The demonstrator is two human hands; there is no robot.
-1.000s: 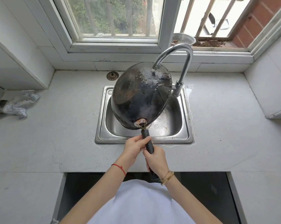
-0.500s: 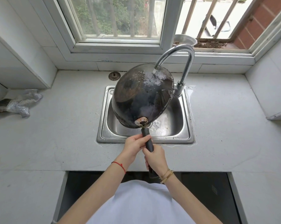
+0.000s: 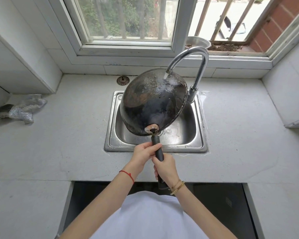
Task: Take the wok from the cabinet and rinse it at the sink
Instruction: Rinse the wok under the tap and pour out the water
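two hands (image 3: 142,155) (image 3: 166,169) — upturned wok (image 3: 154,102) over sink (image 3: 193,131)

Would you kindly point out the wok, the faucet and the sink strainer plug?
wok (image 3: 152,104): head view, on its dark wet underside.
faucet (image 3: 203,66): head view, on the curved chrome neck.
sink strainer plug (image 3: 122,80): head view, on its round top.

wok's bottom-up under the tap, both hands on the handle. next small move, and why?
Probably roll the handle a little with the left hand and right hand so the stream sweeps leftward. Water from the faucet lands only near the far right rim of the wok; that side glistens, while the brownish left patch looks dry. The sink below catches runoff.
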